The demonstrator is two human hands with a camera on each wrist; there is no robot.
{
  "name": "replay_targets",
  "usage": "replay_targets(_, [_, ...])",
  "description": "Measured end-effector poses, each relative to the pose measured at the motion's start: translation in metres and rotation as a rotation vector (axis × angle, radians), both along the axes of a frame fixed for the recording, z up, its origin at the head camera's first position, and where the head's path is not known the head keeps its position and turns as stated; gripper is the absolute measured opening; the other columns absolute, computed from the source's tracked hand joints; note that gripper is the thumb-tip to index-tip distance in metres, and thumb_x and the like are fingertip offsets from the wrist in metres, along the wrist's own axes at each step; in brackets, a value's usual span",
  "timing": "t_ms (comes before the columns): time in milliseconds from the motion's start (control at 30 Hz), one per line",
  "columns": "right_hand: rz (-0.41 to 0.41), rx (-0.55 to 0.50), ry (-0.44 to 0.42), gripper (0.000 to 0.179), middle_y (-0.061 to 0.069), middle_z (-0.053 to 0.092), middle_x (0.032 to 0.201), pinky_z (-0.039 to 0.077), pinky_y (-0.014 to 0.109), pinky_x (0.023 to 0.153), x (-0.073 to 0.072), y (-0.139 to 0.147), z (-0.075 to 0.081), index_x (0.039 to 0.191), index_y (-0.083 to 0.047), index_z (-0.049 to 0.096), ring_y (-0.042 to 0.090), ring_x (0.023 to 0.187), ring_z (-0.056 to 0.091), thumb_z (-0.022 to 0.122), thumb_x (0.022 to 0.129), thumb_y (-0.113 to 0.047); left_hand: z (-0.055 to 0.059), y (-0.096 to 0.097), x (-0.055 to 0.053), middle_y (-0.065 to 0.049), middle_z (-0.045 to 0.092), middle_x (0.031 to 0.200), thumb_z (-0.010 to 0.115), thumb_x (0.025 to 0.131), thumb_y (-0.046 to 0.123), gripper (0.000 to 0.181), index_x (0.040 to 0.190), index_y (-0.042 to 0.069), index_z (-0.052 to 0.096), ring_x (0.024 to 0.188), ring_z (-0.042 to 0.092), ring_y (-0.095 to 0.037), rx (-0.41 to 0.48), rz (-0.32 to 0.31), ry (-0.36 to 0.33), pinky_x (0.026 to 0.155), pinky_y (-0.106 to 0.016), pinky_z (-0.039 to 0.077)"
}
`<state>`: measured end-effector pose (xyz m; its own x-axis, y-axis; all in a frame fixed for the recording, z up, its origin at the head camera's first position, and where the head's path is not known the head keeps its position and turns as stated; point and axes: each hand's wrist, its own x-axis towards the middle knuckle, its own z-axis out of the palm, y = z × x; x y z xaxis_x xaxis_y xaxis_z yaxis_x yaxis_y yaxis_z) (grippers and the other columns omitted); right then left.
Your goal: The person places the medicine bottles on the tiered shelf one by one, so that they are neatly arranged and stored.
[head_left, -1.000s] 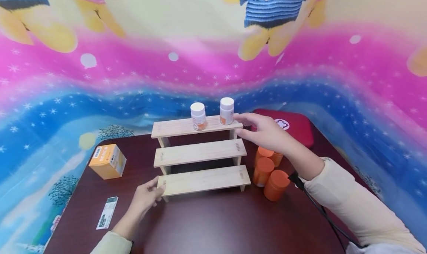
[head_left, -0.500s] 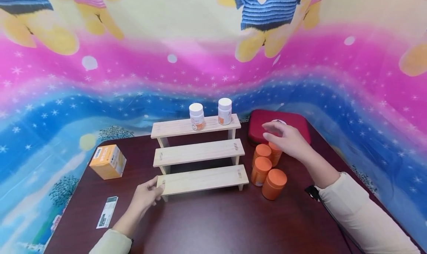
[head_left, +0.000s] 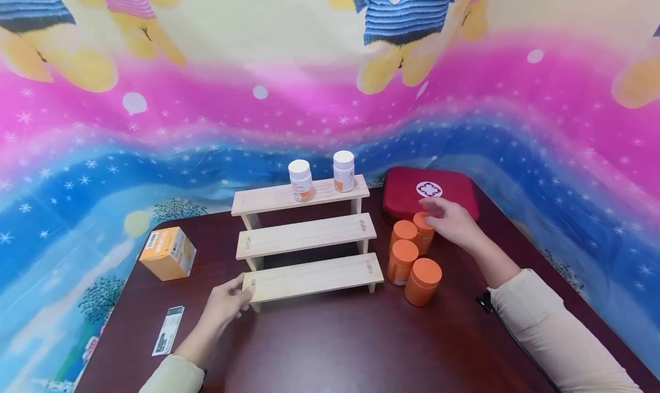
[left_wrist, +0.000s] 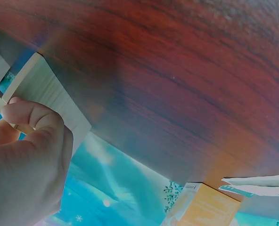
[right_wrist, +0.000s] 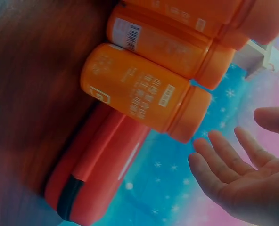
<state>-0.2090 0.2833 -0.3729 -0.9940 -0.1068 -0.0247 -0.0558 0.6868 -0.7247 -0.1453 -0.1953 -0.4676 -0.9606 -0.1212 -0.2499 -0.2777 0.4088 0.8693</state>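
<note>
A three-tier wooden shelf [head_left: 314, 278] stands mid-table. My left hand [head_left: 223, 306] pinches the left end of its lowest board; the left wrist view has thumb and finger at the board's end [left_wrist: 50, 89]. On the top tier stand two white bottles, the left one [head_left: 301, 181] and the right one [head_left: 344, 172], with orange-and-white labels. Several orange bottles [head_left: 423, 281] are grouped right of the shelf. My right hand [head_left: 454, 224] is beside the rearmost orange bottle [head_left: 424, 232], fingers spread and holding nothing. In the right wrist view its fingertips are just off that bottle's lid [right_wrist: 190, 115].
A red case [head_left: 407, 187] with a white emblem lies behind the orange bottles. At the left are a yellow-orange box [head_left: 167, 254] and a flat white-and-green packet [head_left: 168, 331]. A printed cloth [head_left: 289, 112] hangs behind the dark table [head_left: 330, 347].
My right hand has moved from beside the right white bottle on the top tier, rightward and down to the orange bottles. The left hand stays at the lowest board.
</note>
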Motion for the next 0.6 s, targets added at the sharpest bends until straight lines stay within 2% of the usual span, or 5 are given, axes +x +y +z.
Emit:
replay_targets(200, [0.012, -0.017, -0.014, 0.057, 0.025, 0.044, 0.136, 0.043, 0.053, 0.095, -0.003, 0.003, -0.007, 0.143, -0.004, 0.034, 0.041, 0.125, 0.042, 0.056, 0.091, -0.012, 0.001, -0.001, 0.000, -0.001, 0.056, 0.066, 0.061, 0.089, 0.013, 0.058, 0.140, -0.003, 0.039, 0.055, 0.053, -0.012, 0.010, -0.001, 0.007, 0.050, -0.026, 0.045])
replay_targets(400, [0.031, 0.012, -0.040, 0.060, 0.025, 0.040, 0.141, 0.039, 0.054, 0.098, -0.003, 0.006, -0.012, 0.143, -0.003, 0.035, 0.042, 0.129, 0.036, 0.060, 0.089, -0.013, 0.000, 0.000, -0.001, -0.002, 0.056, 0.067, 0.061, 0.089, 0.011, 0.058, 0.140, -0.004, 0.039, 0.055, 0.053, -0.011, 0.011, 0.009, -0.001, 0.048, -0.025, 0.045])
replay_targets(600, [0.002, -0.003, -0.069, 0.064, 0.026, 0.036, 0.142, 0.038, 0.055, 0.099, -0.009, 0.009, -0.023, 0.144, -0.001, 0.033, 0.043, 0.128, 0.036, 0.062, 0.088, -0.013, -0.004, -0.001, 0.000, -0.002, 0.057, 0.068, 0.061, 0.089, 0.013, 0.058, 0.140, -0.003, 0.039, 0.057, 0.055, -0.013, 0.006, 0.014, -0.002, 0.050, -0.026, 0.045])
